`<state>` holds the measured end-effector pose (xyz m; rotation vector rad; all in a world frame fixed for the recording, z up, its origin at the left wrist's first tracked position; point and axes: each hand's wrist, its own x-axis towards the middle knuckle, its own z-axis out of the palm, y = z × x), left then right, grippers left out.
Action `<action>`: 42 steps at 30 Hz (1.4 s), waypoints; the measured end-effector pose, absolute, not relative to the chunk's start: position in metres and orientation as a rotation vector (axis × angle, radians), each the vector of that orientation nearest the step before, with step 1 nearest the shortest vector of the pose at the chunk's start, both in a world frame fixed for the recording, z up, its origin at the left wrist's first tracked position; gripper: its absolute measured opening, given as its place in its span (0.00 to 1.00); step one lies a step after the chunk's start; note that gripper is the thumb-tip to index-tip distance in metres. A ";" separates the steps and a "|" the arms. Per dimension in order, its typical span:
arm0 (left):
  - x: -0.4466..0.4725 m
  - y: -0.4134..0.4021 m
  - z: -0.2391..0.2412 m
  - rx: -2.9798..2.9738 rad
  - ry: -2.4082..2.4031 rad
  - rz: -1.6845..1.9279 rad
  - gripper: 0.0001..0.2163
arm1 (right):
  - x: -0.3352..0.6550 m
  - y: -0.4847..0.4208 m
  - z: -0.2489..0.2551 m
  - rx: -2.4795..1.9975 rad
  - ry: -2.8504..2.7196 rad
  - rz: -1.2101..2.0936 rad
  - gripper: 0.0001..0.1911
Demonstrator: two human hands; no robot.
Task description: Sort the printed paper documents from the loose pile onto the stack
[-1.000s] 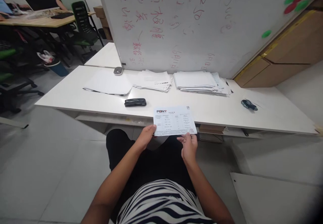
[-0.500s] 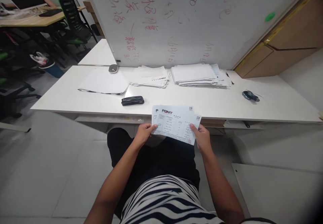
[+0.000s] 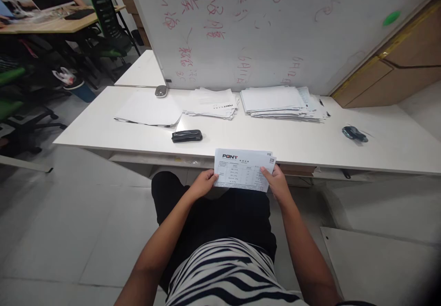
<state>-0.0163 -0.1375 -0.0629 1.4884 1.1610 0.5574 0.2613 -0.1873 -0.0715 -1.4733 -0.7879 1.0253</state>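
Both hands hold a small stack of printed forms [image 3: 243, 169] headed with a red and black logo, just in front of the white table's near edge [image 3: 144, 146]. My left hand [image 3: 203, 184] pinches the stack's lower left corner. My right hand [image 3: 276, 183] grips its right edge, thumb on top. The sheets lie nearly squared on each other, with a thin strip of a second sheet showing at the top right.
On the table lie a black stapler [image 3: 187, 135], loose sheets [image 3: 149, 111], two paper piles [image 3: 213, 104] [image 3: 280, 104], a small grey round object [image 3: 161, 91] and a dark blue object [image 3: 354, 133]. A whiteboard [image 3: 262, 25] with red writing stands behind. Desks and chairs are at the far left.
The sheets, fanned apart half a second ago, are now drawn together into one nearly even stack. My right hand shifted from the bottom edge to the right edge.
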 end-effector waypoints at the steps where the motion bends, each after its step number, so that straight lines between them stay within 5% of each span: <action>1: -0.016 -0.138 -0.062 1.497 1.147 0.560 0.17 | 0.261 -0.187 -0.071 -1.478 -0.790 1.017 0.26; 14: -0.016 -0.137 -0.027 1.604 1.100 0.703 0.15 | 0.260 -0.183 -0.033 -1.443 -0.886 0.885 0.23; 22: -0.010 -0.096 0.023 2.049 1.333 1.054 0.12 | 0.237 -0.146 0.017 -1.172 -0.961 0.455 0.22; 28: -0.010 -0.094 -0.010 2.238 1.691 0.828 0.09 | 0.220 -0.135 -0.021 -1.340 -1.071 0.619 0.19; 37: -0.015 -0.098 -0.004 2.336 1.671 0.807 0.11 | 0.230 -0.153 -0.023 -1.666 -1.124 0.422 0.17; 42: -0.039 -0.067 0.010 2.388 1.749 0.933 0.14 | 0.238 -0.168 -0.024 -1.406 -0.949 0.782 0.21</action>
